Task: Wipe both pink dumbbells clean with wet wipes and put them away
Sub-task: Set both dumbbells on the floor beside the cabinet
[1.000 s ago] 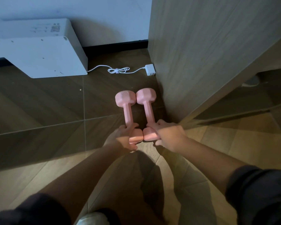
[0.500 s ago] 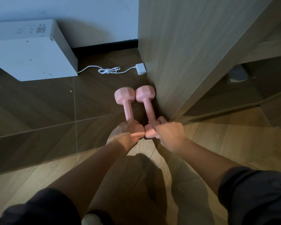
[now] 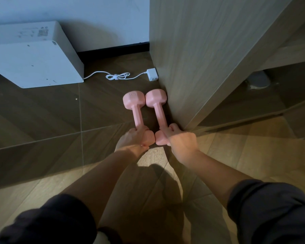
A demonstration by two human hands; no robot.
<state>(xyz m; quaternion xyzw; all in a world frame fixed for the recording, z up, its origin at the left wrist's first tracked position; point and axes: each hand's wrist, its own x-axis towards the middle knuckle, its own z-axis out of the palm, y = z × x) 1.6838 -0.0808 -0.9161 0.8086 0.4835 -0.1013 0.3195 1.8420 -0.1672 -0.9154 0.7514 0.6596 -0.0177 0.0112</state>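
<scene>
Pink dumbbells (image 3: 137, 113) in left hand (image 3: 130, 140), right hand (image 3: 182, 143).

Both weights slid a bit fwd along the dark wood-look floor (image 3: 42, 120). The left pink hex-head dumbbell (image 3: 137, 115) & right pink hex-head dumbbell (image 3: 159, 113) now lie w/ their far heads nearer the small white charger plug (image 3: 152, 74) than 1 s ago. The right one's far head had a dark gap beside it earlier; it now sits approx. against the tall light-wood cabinet panel (image 3: 201, 59). Left grip (image 3: 130, 140) & right grip (image 3: 181, 143) went fwd w/ them, fingertips now close to the tile seam (image 3: 99, 128). Right grip now seems to lay one finger straight along the handle.
</scene>
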